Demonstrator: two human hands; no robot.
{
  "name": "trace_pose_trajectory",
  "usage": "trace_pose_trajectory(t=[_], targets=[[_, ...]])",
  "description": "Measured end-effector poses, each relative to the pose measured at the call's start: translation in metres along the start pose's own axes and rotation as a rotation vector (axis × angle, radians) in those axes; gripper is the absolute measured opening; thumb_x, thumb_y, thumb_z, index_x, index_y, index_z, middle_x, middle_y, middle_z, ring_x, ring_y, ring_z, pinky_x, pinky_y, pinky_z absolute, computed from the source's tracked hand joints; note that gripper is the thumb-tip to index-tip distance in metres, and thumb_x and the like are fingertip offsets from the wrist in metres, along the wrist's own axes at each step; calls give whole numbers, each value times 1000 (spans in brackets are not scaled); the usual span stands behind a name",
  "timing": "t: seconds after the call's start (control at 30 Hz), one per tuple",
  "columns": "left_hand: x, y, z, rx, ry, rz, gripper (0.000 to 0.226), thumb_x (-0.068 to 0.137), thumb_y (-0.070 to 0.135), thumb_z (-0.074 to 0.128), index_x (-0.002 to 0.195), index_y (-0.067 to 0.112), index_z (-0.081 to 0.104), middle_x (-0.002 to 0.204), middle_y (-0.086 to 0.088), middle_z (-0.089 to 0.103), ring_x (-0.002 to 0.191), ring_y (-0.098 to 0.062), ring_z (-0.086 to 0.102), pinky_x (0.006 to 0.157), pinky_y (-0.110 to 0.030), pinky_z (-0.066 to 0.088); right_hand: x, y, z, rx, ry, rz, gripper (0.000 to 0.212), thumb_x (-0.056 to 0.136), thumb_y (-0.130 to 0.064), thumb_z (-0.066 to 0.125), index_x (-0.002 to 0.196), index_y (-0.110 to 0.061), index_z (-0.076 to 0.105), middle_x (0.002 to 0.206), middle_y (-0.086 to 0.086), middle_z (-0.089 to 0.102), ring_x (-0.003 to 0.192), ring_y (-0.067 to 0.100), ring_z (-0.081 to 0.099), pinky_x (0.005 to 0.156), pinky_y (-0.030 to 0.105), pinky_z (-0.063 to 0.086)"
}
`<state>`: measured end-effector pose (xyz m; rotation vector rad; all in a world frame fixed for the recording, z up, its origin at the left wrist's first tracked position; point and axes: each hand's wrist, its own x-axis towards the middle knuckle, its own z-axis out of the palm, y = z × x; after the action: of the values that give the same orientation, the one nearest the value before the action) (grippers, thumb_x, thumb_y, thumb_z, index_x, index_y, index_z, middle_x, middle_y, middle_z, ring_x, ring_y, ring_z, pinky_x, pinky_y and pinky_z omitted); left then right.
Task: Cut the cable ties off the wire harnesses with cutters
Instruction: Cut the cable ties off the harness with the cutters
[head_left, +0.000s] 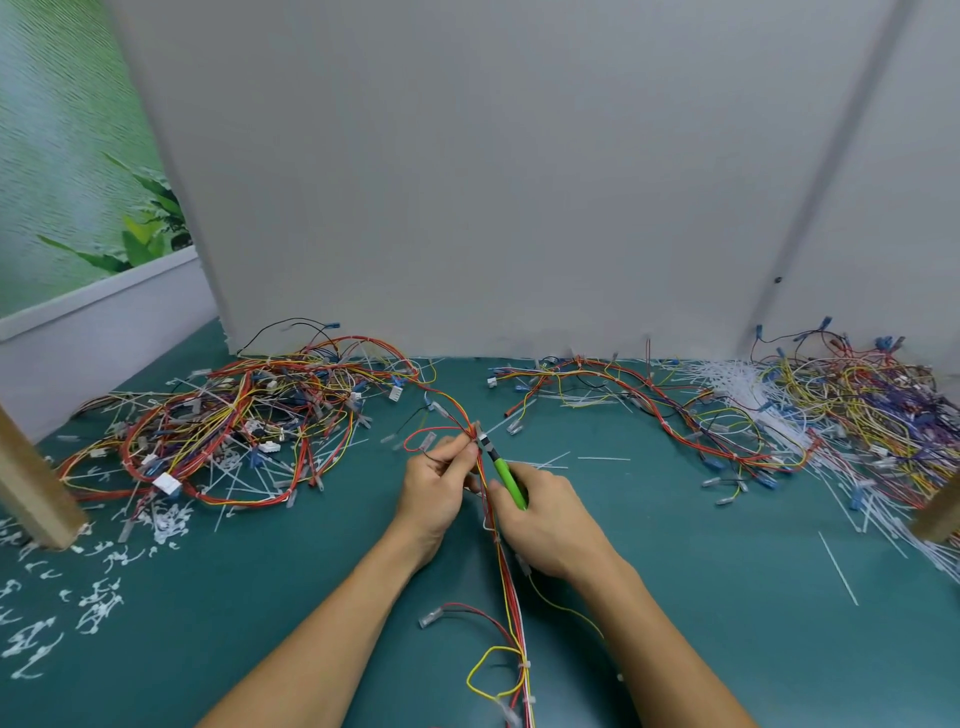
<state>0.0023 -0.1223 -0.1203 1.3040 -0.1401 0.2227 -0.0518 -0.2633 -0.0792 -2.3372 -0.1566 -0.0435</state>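
Note:
A wire harness (511, 597) of red and yellow wires runs from the bottom edge up between my hands to the left pile. My left hand (436, 488) pinches the bundle near its top, fingertips at about the spot where the wires fan out. My right hand (545, 514) grips green-handled cutters (506, 475), whose dark jaws point up-left and touch the bundle right beside my left fingertips. A white cable tie (523, 666) still wraps the harness lower down, near a yellow loop.
A big tangle of harnesses (223, 431) lies at the left, another harness (639, 400) at centre right, and a dense pile (872, 410) at far right. Cut white tie scraps (98, 608) litter the green mat. Wooden posts (31, 493) stand at both sides; a grey panel (493, 182) closes the back.

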Motion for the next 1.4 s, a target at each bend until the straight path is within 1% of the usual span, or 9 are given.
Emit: trace_pose_trajectory(t=[0.1, 0.2, 0.33, 0.5, 0.7, 0.83, 0.93, 1.17, 1.4], targets=[[-1, 1, 0, 25, -2, 17, 33, 98, -2, 54, 108, 23, 75, 93, -15, 53, 71, -17, 50, 59, -24, 51, -1, -1, 1, 8, 24, 23, 30, 97, -46, 50, 88, -20, 61, 85, 7, 67, 78, 31, 63, 74, 45, 56], [-2, 2, 1, 43, 6, 23, 37, 98, -1, 55, 104, 28, 77, 87, -14, 52, 66, -12, 52, 64, -33, 48, -1, -2, 1, -4, 39, 37, 30, 98, -45, 50, 85, -20, 61, 86, 11, 67, 78, 35, 63, 72, 46, 57], [-4, 3, 2, 66, 19, 14, 35, 98, 0, 56, 105, 28, 76, 82, -13, 52, 61, -11, 51, 67, -39, 45, -1, -3, 1, -1, 51, 52, 29, 98, -41, 51, 83, -21, 63, 80, 6, 67, 72, 30, 62, 66, 41, 54], [-4, 2, 2, 59, 87, -15, 21, 95, 2, 62, 108, 11, 76, 75, -9, 63, 57, -11, 51, 60, -26, 49, -1, -4, -1, 18, 69, 56, 27, 95, -36, 52, 77, -19, 63, 71, 2, 69, 66, 26, 62, 65, 44, 56], [-5, 5, 2, -23, 128, -45, 23, 88, 5, 71, 83, 24, 82, 85, -3, 78, 61, -13, 61, 64, -29, 55, 0, -3, -2, 6, 71, 53, 27, 96, -41, 50, 83, -21, 63, 76, 2, 69, 69, 28, 65, 68, 45, 58], [-6, 6, 3, 9, 133, -12, 28, 89, 3, 71, 80, 27, 82, 87, 0, 78, 62, -9, 63, 61, -24, 56, -1, -3, 2, -135, 76, 42, 30, 99, -46, 45, 87, -22, 58, 87, 5, 66, 81, 32, 63, 75, 45, 56], [-7, 7, 3, 51, 122, 19, 25, 90, 2, 69, 88, 24, 81, 89, 1, 78, 65, -8, 65, 61, -24, 56, -2, -4, 1, -175, 82, 37, 31, 98, -49, 44, 87, -22, 56, 90, 5, 66, 84, 34, 62, 75, 43, 55], [-6, 4, 1, 107, 113, 46, 20, 90, 3, 69, 97, 19, 79, 87, -6, 75, 71, -16, 63, 70, -38, 55, -3, -6, -1, -140, 58, 55, 31, 98, -49, 46, 87, -22, 56, 89, 6, 65, 83, 34, 63, 76, 45, 56], [-5, 2, 1, 137, 127, 29, 24, 89, 5, 71, 92, 28, 79, 80, 4, 75, 66, -9, 63, 74, -47, 54, -4, -9, -8, -35, 45, 90, 28, 96, -35, 48, 79, -18, 62, 72, 7, 66, 66, 34, 66, 67, 46, 60]])
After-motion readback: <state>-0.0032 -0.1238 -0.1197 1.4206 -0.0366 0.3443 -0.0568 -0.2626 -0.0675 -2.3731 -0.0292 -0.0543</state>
